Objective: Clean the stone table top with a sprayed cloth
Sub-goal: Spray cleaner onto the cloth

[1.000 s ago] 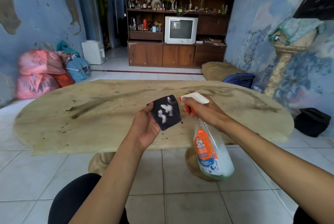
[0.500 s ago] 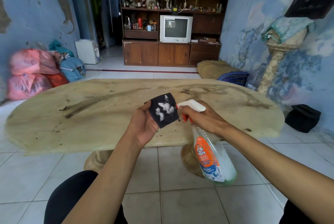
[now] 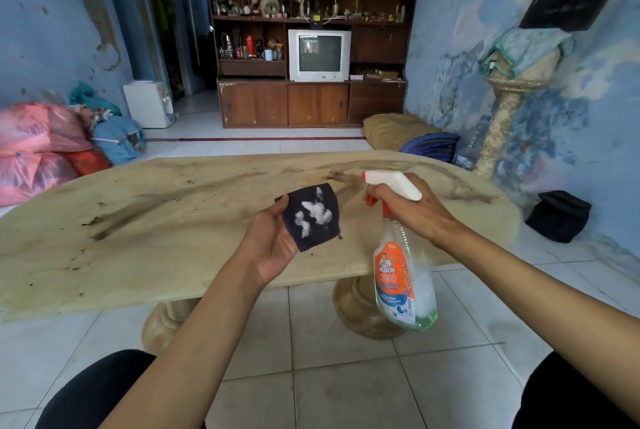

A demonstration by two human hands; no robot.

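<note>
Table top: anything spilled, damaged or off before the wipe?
No spill. The stone table top has dark smears and specks from left to centre, dirt rather than damage. White foam sits on the dark cloth held by the left hand; the right hand grips the spray bottle.

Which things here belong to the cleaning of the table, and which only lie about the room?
For the job:
- dark cloth with white foam, in the left hand
- spray bottle, in the right hand
- stained stone table top

Lying about:
- pink bags
- television
- black bag
</note>
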